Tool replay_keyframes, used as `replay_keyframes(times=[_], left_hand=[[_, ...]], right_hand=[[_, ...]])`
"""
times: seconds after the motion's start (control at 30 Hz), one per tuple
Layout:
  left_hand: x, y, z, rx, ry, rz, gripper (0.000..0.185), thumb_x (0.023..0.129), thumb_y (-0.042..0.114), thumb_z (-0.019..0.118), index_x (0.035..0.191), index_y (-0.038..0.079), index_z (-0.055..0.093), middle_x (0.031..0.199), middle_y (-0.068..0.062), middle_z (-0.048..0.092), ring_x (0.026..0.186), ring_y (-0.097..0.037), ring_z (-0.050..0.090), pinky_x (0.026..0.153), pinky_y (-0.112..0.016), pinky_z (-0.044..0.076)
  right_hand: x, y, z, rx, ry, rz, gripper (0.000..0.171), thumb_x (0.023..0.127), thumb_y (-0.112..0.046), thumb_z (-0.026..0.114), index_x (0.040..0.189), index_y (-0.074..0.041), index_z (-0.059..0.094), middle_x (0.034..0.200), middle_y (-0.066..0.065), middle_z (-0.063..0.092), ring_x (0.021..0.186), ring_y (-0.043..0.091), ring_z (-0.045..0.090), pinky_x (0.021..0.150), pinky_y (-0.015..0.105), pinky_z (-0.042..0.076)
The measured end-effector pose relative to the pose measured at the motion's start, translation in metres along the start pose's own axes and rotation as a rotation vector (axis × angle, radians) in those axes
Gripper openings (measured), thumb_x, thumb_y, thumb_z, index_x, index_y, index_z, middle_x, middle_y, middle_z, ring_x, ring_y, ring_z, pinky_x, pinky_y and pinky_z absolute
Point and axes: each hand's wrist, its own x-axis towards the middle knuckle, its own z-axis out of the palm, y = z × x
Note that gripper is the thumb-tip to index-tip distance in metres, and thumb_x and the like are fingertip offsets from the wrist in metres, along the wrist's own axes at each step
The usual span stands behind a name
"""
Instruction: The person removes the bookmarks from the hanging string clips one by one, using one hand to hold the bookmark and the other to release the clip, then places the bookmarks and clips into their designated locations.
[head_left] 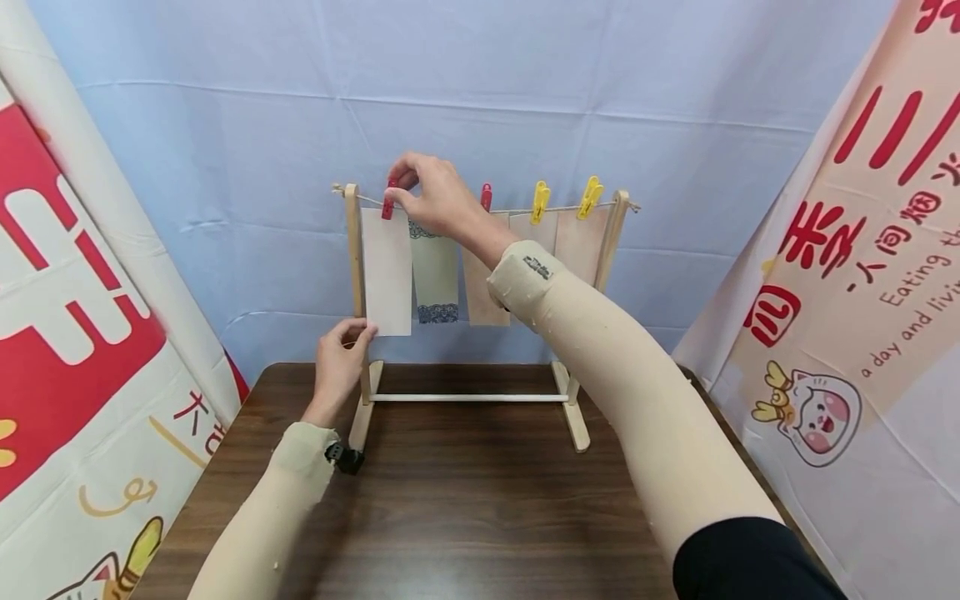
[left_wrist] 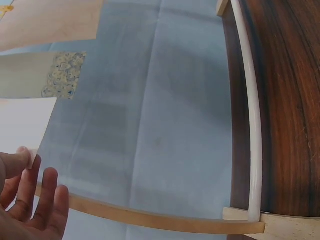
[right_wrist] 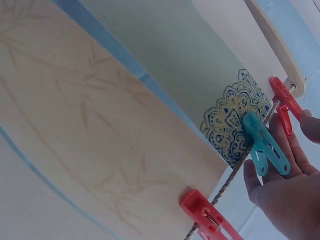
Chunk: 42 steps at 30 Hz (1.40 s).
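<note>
A small wooden drying rack (head_left: 355,275) stands on the dark table (head_left: 465,517), with a string across its top. Several paper strips hang from the string by pegs. My right hand (head_left: 402,192) pinches the red peg (head_left: 387,202) at the string's left end, over the white paper strip (head_left: 387,271). In the right wrist view that red peg (right_wrist: 285,102) is beside my fingertips (right_wrist: 310,127), and a teal peg (right_wrist: 265,144) lies in front of my fingers. My left hand (head_left: 351,337) pinches the white strip's lower left corner (left_wrist: 32,157) between thumb and fingers.
Further right hang a lace-printed strip (head_left: 435,275), a tan strip under a second red peg (head_left: 486,197), and two strips under yellow pegs (head_left: 539,202). A blue cloth backdrop (head_left: 525,100) hangs behind. Printed banners (head_left: 862,275) flank both sides. The rack's white crossbar (left_wrist: 255,125) lies at the table's back edge.
</note>
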Motion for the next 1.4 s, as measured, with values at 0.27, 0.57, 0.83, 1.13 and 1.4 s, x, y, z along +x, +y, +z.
replay_keyframes(times=[0.27, 0.57, 0.83, 1.13, 1.4], left_hand=[[-0.0003, -0.0024, 0.0000, -0.006, 0.020, 0.010, 0.026, 0.106, 0.026, 0.072, 0.119, 0.003, 0.076, 0.107, -0.017, 0.078, 0.102, -0.029, 0.071, 0.082, -0.026, 0.051], [-0.0019, -0.0011, -0.0001, -0.025, 0.030, 0.016, 0.024, 0.106, 0.024, 0.073, 0.116, 0.003, 0.076, 0.105, -0.018, 0.078, 0.097, -0.026, 0.071, 0.084, -0.029, 0.052], [-0.0023, -0.0006, 0.0000, -0.020, 0.030, 0.016, 0.026, 0.106, 0.025, 0.072, 0.118, 0.003, 0.076, 0.106, -0.016, 0.078, 0.099, -0.027, 0.072, 0.087, -0.031, 0.052], [-0.0024, -0.0010, -0.0013, -0.025, 0.038, 0.016, 0.026, 0.106, 0.026, 0.072, 0.118, 0.003, 0.076, 0.106, -0.016, 0.078, 0.098, -0.026, 0.071, 0.082, -0.025, 0.050], [-0.0035, -0.0040, -0.0005, -0.028, 0.045, 0.031, 0.026, 0.106, 0.025, 0.073, 0.117, 0.002, 0.076, 0.105, -0.018, 0.079, 0.097, -0.026, 0.071, 0.086, -0.028, 0.052]], right_hand=[[-0.0038, 0.0009, 0.0024, 0.022, 0.042, -0.055, 0.021, 0.107, -0.023, 0.069, 0.122, -0.008, 0.068, 0.112, 0.004, 0.073, 0.105, 0.013, 0.066, 0.091, 0.023, 0.050], [-0.0050, 0.0015, 0.0037, 0.038, 0.082, -0.090, 0.017, 0.108, -0.019, 0.069, 0.118, -0.006, 0.070, 0.111, 0.005, 0.074, 0.104, 0.014, 0.068, 0.090, 0.022, 0.050], [-0.0037, 0.0036, 0.0060, 0.052, 0.121, -0.103, 0.015, 0.106, -0.016, 0.070, 0.116, -0.005, 0.072, 0.109, 0.005, 0.075, 0.103, 0.016, 0.068, 0.098, 0.034, 0.054], [-0.0038, 0.0036, 0.0056, 0.036, 0.183, -0.164, 0.012, 0.104, -0.016, 0.074, 0.111, -0.006, 0.073, 0.105, 0.003, 0.076, 0.103, 0.016, 0.070, 0.103, 0.034, 0.052], [-0.0055, 0.0044, 0.0031, 0.021, 0.194, -0.162, 0.012, 0.105, -0.017, 0.072, 0.112, -0.007, 0.073, 0.107, 0.004, 0.076, 0.107, 0.017, 0.069, 0.102, 0.032, 0.051]])
